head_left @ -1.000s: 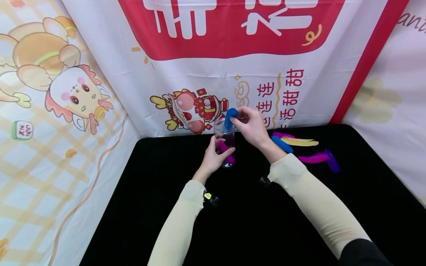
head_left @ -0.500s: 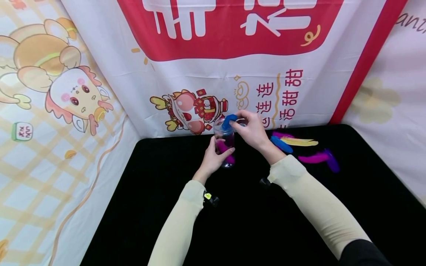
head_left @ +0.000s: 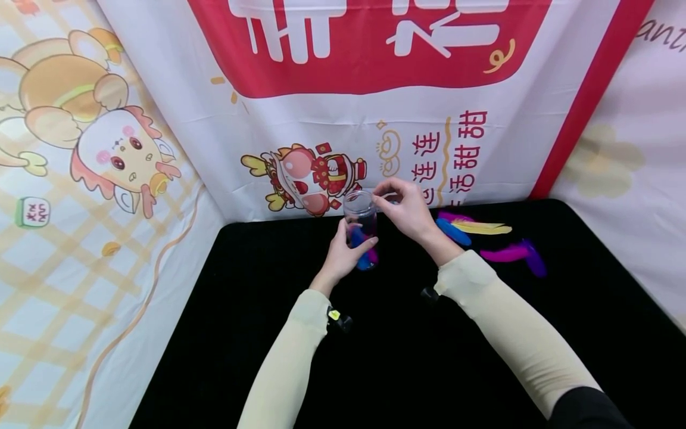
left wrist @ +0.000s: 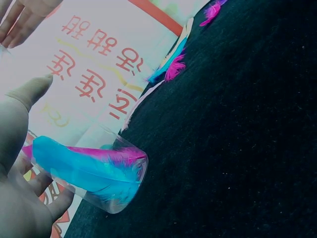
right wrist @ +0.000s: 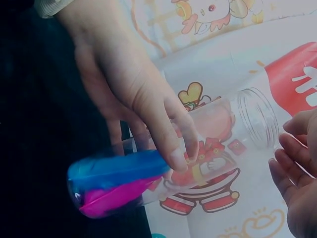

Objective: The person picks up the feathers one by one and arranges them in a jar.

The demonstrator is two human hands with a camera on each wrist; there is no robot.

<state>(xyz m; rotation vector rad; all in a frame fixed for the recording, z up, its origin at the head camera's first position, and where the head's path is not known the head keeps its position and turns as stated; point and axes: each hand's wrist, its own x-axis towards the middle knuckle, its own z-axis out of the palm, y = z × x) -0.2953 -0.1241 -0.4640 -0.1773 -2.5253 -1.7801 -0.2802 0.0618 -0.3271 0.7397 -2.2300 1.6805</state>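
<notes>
While my left hand (head_left: 345, 253) grips the clear jar (head_left: 360, 205) round its body, with the thumb on one side and the fingers on the other, my right hand (head_left: 404, 208) is held just beside the threaded mouth at the top. Its fingers are loosely bent with the thumb a little apart from them, and I can see nothing between them; whether a fingertip touches the rim, I cannot tell. Inside the jar, down toward its base and below the neck, a blue feather (right wrist: 121, 167) lies alongside a magenta feather (right wrist: 119, 197), both on the side of the jar away from my right hand. I cannot tell whether the base rests on the black cloth (head_left: 402, 357) that covers the table under my arms. On that cloth, to the right of my right hand, are loose feathers: a yellow feather (head_left: 482, 228) beside a second blue feather (head_left: 453, 232), and nearer me a pink-magenta plume (head_left: 504, 255) meeting a purple feather (head_left: 535, 260). Behind the table hangs a white backdrop (head_left: 300, 119) with a large red panel (head_left: 375, 71), a cartoon figure and red Chinese characters. To my left is a checked cloth (head_left: 53, 238) printed with a cartoon animal, and to my right a pale cloth (head_left: 643, 179) with a faint flower. Cream sleeves (head_left: 284, 363) cover my forearms.
</notes>
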